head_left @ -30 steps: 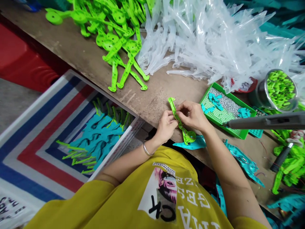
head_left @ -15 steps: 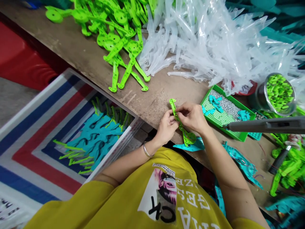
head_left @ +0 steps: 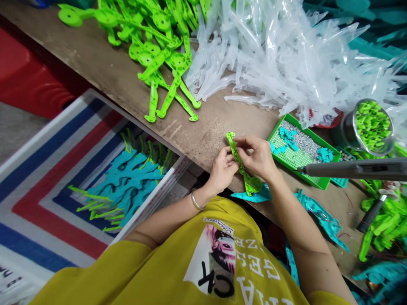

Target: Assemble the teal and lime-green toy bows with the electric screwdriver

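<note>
A long bright green plastic part (head_left: 231,141) with a round end is held between both hands over the near edge of the brown workbench (head_left: 104,72). My left hand (head_left: 222,169) pinches it from the left at mid-length. My right hand (head_left: 258,156) pinches the same part from the right, fingers curled onto its upper half. Its round end lies over a teal plastic part (head_left: 254,195) at the bench edge.
A pile of green parts (head_left: 155,38) and a heap of clear plastic parts (head_left: 286,55) fill the back. A green tray (head_left: 300,166) with small screws and teal bits, a metal cup (head_left: 349,127) of green pieces and a grey screwdriver (head_left: 352,169) sit at right. Left, a striped bag (head_left: 47,169) holds teal parts.
Both hands stay pinched on the green part and shift slightly; the view has drifted a little. Nothing was picked up or let go.
</note>
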Action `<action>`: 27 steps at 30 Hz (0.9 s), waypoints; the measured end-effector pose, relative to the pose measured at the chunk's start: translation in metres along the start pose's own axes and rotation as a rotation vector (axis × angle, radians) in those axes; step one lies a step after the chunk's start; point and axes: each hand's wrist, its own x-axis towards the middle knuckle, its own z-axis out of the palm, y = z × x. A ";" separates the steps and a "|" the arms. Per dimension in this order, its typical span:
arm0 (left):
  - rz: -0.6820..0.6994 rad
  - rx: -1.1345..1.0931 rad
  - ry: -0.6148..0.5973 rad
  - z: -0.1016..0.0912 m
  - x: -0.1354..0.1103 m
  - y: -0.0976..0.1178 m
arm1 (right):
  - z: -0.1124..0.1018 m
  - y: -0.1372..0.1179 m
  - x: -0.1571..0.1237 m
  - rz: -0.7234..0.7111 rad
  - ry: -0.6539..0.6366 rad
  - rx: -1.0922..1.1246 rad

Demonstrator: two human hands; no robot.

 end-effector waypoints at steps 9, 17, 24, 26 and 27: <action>0.002 -0.017 0.006 0.000 0.000 -0.001 | 0.004 0.003 -0.005 -0.060 0.007 -0.019; 0.000 -0.028 0.001 0.001 -0.001 -0.001 | 0.004 0.004 -0.011 -0.037 0.071 0.025; 0.007 -0.005 0.006 0.000 -0.001 -0.001 | 0.004 0.005 -0.010 -0.091 0.067 -0.043; 0.008 -0.003 0.007 0.000 -0.001 -0.001 | 0.005 0.006 -0.010 -0.113 0.061 -0.064; 0.008 -0.005 0.008 0.000 -0.001 -0.001 | 0.006 0.007 -0.011 -0.122 0.052 -0.073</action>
